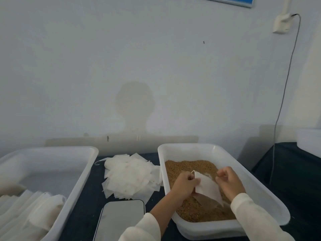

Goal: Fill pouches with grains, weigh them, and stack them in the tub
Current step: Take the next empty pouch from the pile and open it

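Observation:
A white tub (260,193) on the right holds brown grains (187,167). Over the grains, my left hand (184,185) grips the left edge of a white pouch (208,187) near its drawstring loop. My right hand (229,181) is at the pouch's right edge with fingers curled, pinching it. A loose pile of empty white pouches (130,176) lies between the two tubs. The left white tub (83,173) holds several filled pouches (34,211) stacked at its near end. A flat scale (121,220) with a grey top sits in front of the pile.
The dark table (291,171) carries everything and meets a pale wall at the back. A grey cable (284,87) hangs from a wall socket (281,23) down to the table at the right. A white object (309,138) stands at the far right.

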### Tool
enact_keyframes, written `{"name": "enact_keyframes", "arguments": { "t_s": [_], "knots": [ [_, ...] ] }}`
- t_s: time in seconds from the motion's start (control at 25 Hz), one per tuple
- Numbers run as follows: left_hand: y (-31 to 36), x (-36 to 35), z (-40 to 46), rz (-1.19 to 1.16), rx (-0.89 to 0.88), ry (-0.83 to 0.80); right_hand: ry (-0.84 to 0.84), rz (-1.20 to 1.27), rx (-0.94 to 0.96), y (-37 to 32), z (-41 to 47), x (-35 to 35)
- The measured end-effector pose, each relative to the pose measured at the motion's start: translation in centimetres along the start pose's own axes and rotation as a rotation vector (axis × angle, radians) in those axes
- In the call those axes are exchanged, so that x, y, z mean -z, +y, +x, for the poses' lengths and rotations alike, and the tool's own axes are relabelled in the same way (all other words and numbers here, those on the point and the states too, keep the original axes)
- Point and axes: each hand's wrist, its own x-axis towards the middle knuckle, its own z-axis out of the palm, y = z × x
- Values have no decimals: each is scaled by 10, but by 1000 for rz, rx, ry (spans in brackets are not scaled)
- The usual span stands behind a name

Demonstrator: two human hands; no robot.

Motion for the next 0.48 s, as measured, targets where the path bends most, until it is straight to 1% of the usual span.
{"name": "enact_keyframes", "arguments": {
  "t_s": [0.04,0.08,0.12,0.2,0.24,0.32,0.4,0.48],
  "knots": [
    [-1,0,0,20,-14,-2,29,-61,96,-2,0,-2],
    [-1,0,-1,48,-31,-5,-3,-41,149,-4,-1,-4],
    [0,-1,-2,83,-55,-12,-81,37,160,-6,-3,-7],
    [-2,-3,-3,132,-119,-41,-289,198,112,-11,-7,-14],
    [-2,-3,-4,125,-143,-57,-348,243,84,-12,-8,-16],
    [-1,-4,-7,40,-145,-80,-396,349,32,-14,-8,-17],
    [1,-4,-8,-57,-108,-97,-417,477,-48,-14,-8,-15],
    [1,-5,-8,-96,-95,-109,-423,561,-97,-13,-6,-14]
  ]
}}
